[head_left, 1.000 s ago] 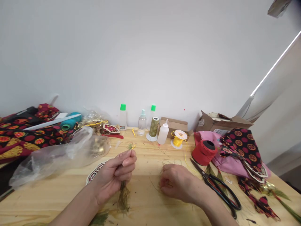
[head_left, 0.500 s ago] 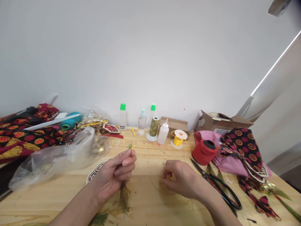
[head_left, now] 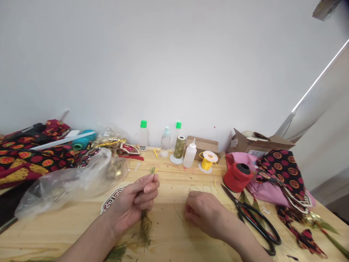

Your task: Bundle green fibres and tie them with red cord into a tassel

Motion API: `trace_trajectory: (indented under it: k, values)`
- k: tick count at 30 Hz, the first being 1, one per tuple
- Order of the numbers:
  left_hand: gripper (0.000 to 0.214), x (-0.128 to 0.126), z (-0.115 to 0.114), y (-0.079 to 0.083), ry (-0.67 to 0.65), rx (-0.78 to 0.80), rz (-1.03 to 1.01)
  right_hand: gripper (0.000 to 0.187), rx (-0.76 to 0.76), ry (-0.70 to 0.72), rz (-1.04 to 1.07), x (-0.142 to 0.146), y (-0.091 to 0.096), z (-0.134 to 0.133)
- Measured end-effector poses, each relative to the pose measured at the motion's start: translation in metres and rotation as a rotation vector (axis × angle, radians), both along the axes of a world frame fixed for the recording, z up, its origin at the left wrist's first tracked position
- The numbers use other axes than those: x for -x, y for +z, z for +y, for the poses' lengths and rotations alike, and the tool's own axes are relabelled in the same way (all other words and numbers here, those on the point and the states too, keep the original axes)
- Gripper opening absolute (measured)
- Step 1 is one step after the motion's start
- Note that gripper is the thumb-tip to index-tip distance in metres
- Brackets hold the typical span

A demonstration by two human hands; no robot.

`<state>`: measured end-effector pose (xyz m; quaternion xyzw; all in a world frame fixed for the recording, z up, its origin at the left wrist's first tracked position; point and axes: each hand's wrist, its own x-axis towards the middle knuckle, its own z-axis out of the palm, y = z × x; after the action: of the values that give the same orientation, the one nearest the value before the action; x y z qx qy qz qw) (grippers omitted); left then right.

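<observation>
Between the thumb and fingers of my left hand (head_left: 140, 198) is a bundle of dark green threads (head_left: 145, 229). Its loose strands hang below my palm, and a short tuft with a yellow cord end (head_left: 155, 170) pokes out above the fingertips. My right hand (head_left: 204, 213) is curled low over the table to the right, back of the hand toward me. Its fingertips are mostly hidden, so what they hold, if anything, cannot be made out. Fine loose threads (head_left: 200, 189) lie just beyond it. Black-handled scissors (head_left: 255, 222) rest right of that wrist.
A red thread cone (head_left: 237, 177), a yellow cord spool (head_left: 206, 164), an olive thread spool (head_left: 179, 147) and a squeeze bottle (head_left: 189, 154) stand behind. At left lie a plastic bag (head_left: 73, 187) and patterned fabric (head_left: 29, 156). A cardboard box (head_left: 245, 145) sits at back right.
The right hand has turned and its fingers have curled in further, out of sight. My left hand keeps its grip on the thread bundle, with the view shifted slightly.
</observation>
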<state>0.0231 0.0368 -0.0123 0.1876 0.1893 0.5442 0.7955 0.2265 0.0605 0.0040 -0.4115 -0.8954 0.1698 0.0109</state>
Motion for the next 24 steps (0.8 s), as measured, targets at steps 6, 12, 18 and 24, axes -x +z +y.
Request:
trace_trajectory:
  k: [6, 12, 18, 24]
  values:
    - [0.014, -0.002, -0.001, 0.003, 0.012, -0.003, 0.034, 0.011, 0.042, -0.07, 0.137, 0.001, 0.0, -0.005]
    - [0.013, -0.003, -0.002, 0.004, 0.012, -0.004, 0.046, 0.011, -0.001, -0.112, 0.14, 0.021, -0.021, -0.005]
    - [0.014, -0.003, -0.001, 0.004, 0.01, -0.019, 0.047, 0.015, -0.008, -0.185, 0.153, 0.024, -0.023, 0.001]
    - [0.011, -0.002, -0.001, 0.003, 0.004, -0.015, 0.045, 0.01, -0.038, -0.2, 0.189, 0.009, -0.015, 0.003]
